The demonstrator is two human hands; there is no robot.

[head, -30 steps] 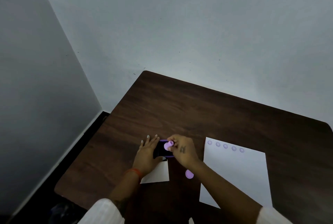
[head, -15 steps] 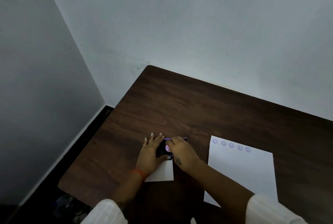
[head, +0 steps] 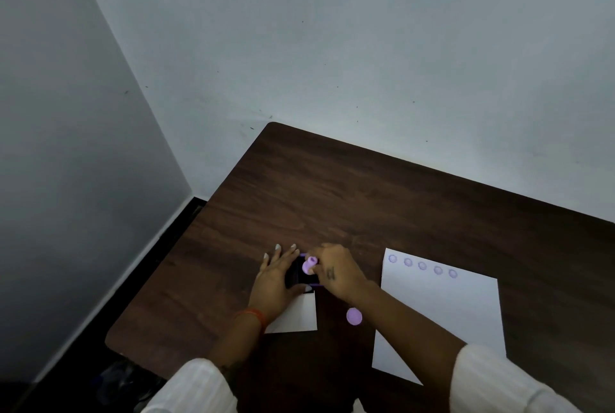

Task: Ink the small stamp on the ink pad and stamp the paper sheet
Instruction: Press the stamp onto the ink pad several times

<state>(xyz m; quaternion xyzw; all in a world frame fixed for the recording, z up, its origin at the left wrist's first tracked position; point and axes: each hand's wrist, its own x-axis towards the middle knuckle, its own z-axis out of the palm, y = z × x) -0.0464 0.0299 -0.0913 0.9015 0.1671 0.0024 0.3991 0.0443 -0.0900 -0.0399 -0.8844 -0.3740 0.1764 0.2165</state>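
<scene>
My right hand point(head: 336, 271) pinches a small lilac stamp point(head: 309, 265) and holds it over the dark ink pad point(head: 297, 274), which has a purple rim. My left hand point(head: 276, 283) lies flat against the pad's left side, steadying it with thumb and fingers. The white paper sheet point(head: 442, 313) lies to the right on the dark wooden table point(head: 366, 199). Along the sheet's top edge runs a row of several purple round stamp marks point(head: 422, 265).
A round lilac cap point(head: 354, 316) lies on the table between the pad and the sheet. A smaller white paper point(head: 299, 316) sits under the pad, near my left wrist. Walls stand close behind and left of the table; its left edge drops to the floor.
The stamp was pressed down into the pad half a second ago, hidden under my right hand; now it is lifted and tilted, showing again. My left hand stayed on the pad.
</scene>
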